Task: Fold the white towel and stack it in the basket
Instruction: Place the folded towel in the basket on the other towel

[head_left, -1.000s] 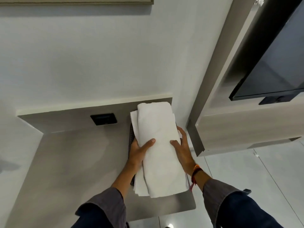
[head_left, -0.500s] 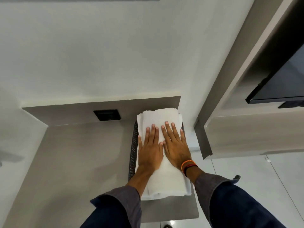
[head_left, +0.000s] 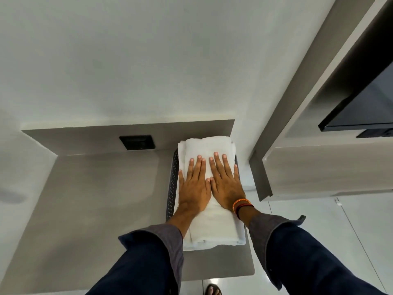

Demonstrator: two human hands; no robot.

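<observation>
Both palms pressed flat on folded towel [head_left: 209, 228], fingers spread, nothing grasped. Left hand [head_left: 194, 189] on towel's left half, right hand [head_left: 225, 184] on right half, thumbs touching at centre. Towel lying atop stack in basket [head_left: 172, 184], overhanging near rim and hiding most of it; only perforated dark left wall visible, plus a sliver of right wall. Basket at right end of counter [head_left: 95, 205], far end close to back ledge, right side near counter's edge. Wide bare counter to left. Socket [head_left: 137, 142] in back ledge, left of towel. Cabinet [head_left: 319, 167] to right, apart from basket. Floor [head_left: 350, 220] beyond counter's right edge.
</observation>
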